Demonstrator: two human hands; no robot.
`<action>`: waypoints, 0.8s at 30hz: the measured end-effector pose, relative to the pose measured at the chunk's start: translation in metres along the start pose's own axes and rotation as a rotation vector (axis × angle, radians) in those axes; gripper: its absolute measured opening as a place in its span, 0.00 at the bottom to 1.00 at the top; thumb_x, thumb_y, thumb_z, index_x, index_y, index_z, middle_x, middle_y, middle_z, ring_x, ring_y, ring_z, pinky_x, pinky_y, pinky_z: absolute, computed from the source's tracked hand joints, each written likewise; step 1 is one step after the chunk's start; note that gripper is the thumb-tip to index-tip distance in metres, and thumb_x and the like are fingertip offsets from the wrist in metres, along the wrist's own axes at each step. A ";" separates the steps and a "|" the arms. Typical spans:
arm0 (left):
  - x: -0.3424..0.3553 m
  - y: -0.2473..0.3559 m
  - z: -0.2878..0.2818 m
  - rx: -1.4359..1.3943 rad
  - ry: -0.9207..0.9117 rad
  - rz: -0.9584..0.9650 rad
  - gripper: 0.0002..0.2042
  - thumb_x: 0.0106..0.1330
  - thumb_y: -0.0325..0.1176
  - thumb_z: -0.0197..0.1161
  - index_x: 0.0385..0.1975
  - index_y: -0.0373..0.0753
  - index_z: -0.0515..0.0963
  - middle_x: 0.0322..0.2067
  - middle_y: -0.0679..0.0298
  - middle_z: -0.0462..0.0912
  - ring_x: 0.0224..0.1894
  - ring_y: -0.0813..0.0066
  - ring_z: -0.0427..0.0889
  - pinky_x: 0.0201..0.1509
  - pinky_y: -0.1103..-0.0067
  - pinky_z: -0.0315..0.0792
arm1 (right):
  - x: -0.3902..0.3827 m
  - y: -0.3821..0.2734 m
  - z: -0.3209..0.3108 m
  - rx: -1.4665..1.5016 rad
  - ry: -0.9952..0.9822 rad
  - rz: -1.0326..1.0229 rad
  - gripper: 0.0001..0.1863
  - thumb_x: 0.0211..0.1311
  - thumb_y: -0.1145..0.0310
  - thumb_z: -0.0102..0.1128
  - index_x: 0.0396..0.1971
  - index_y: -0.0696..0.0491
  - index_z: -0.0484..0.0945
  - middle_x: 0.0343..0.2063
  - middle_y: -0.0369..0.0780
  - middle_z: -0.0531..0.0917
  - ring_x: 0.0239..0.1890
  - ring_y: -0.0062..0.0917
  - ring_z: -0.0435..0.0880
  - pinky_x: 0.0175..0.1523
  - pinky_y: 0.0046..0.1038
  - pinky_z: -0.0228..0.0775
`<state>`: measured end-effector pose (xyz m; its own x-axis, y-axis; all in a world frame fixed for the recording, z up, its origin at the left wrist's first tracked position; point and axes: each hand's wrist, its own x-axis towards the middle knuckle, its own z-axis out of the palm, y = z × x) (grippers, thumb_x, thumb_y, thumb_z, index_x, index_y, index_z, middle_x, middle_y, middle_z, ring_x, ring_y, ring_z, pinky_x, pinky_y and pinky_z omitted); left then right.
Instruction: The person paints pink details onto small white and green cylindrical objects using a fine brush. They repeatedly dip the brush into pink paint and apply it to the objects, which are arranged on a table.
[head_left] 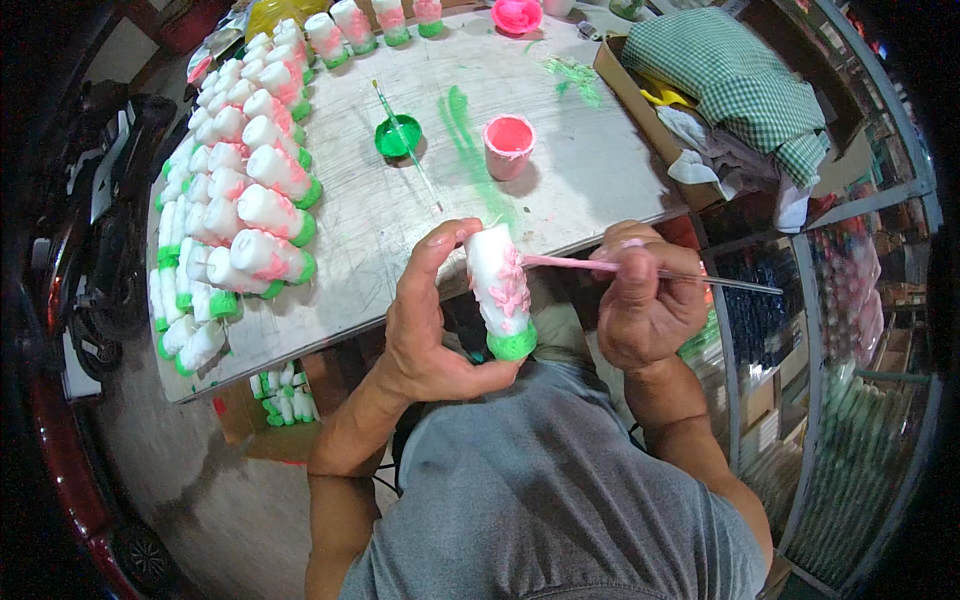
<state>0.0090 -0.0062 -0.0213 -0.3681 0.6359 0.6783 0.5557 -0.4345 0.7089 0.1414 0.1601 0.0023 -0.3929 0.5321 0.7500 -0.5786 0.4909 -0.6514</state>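
Note:
My left hand (pixel 428 325) holds a white candle (pixel 490 265) upright with a slight tilt, fingers at its top and thumb at its green base. Raised decoration on the candle's right side is painted pink, and a short wick shows on top. In my right hand (pixel 650 295) is a thin paintbrush (pixel 735 283), its pink-coated end touching the candle's pink relief. Beyond the candle, a cup of pink paint (pixel 510 140) stands on the table (pixel 350 220). Left of the cup, a second brush (pixel 420 170) lies across a small green paint bowl (pixel 390 143).
Many painted candles (pixel 265 205) are stacked along the table's left side, with a row (pixel 357 28) at the back. A bright pink bowl (pixel 517 15) sits at the far edge. A cardboard box (pixel 640 110) with checked cloth (pixel 730 70) stands right. Below the table, another box (pixel 245 430) holds candles.

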 end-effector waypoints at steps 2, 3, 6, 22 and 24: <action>0.001 0.001 0.001 -0.046 0.014 -0.011 0.59 0.35 0.26 0.78 0.73 0.37 0.49 0.65 0.46 0.63 0.65 0.52 0.70 0.71 0.61 0.62 | 0.000 0.003 -0.004 0.048 0.057 -0.029 0.07 0.72 0.71 0.58 0.40 0.60 0.72 0.28 0.45 0.82 0.28 0.28 0.79 0.35 0.30 0.74; 0.000 0.001 0.000 -0.099 0.006 -0.043 0.60 0.34 0.27 0.80 0.73 0.38 0.48 0.66 0.45 0.63 0.67 0.51 0.68 0.72 0.60 0.61 | 0.001 0.005 -0.007 0.091 0.066 -0.056 0.09 0.73 0.69 0.57 0.41 0.60 0.72 0.27 0.44 0.82 0.28 0.28 0.79 0.35 0.30 0.74; -0.003 -0.001 -0.002 -0.189 -0.003 -0.088 0.64 0.32 0.29 0.83 0.74 0.40 0.45 0.66 0.44 0.60 0.70 0.48 0.63 0.72 0.58 0.60 | -0.003 0.002 -0.020 0.113 -0.042 -0.039 0.14 0.75 0.61 0.55 0.45 0.58 0.74 0.31 0.46 0.83 0.30 0.30 0.82 0.36 0.33 0.76; -0.005 0.006 0.013 -0.595 0.101 -0.087 0.72 0.32 0.32 0.88 0.77 0.44 0.36 0.70 0.50 0.55 0.73 0.52 0.58 0.72 0.62 0.60 | -0.018 0.027 0.013 0.157 -0.490 0.038 0.60 0.36 0.48 0.85 0.67 0.61 0.61 0.65 0.52 0.71 0.68 0.44 0.70 0.72 0.43 0.57; -0.006 0.003 0.007 -0.569 0.029 -0.094 0.71 0.36 0.32 0.87 0.77 0.44 0.36 0.72 0.49 0.54 0.74 0.53 0.56 0.75 0.61 0.54 | -0.017 0.028 0.015 0.228 -0.482 0.049 0.62 0.35 0.47 0.85 0.69 0.60 0.59 0.66 0.51 0.69 0.68 0.44 0.69 0.72 0.44 0.56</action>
<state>0.0176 -0.0064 -0.0245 -0.4212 0.6741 0.6068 0.0340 -0.6568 0.7533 0.1210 0.1542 -0.0270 -0.6763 0.1474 0.7218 -0.6706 0.2824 -0.6860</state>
